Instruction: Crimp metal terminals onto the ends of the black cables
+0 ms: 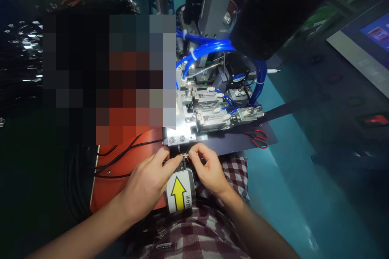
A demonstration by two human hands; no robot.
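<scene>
Several thin coloured wires (pixel 186 155), one of them red, show between my fingertips at the front edge of the machine (pixel 209 109). My left hand (pixel 152 174) comes in from the left, index finger and thumb closed at the left end of the wires. On the other side, my right hand (pixel 209 166) pinches the wires between thumb and forefinger. The exact ends of the wires are too small to make out. Just below my hands sits a rounded housing with a yellow arrow label (pixel 178 192).
Black cables (pixel 127 153) run across an orange panel (pixel 115 190) on the left. Red-handled scissors (pixel 259 138) lie on the dark plate at right. Blue air hoses (pixel 209 46) arch over the machine. A screen (pixel 377 34) stands at far right. A blurred-out area covers the upper left.
</scene>
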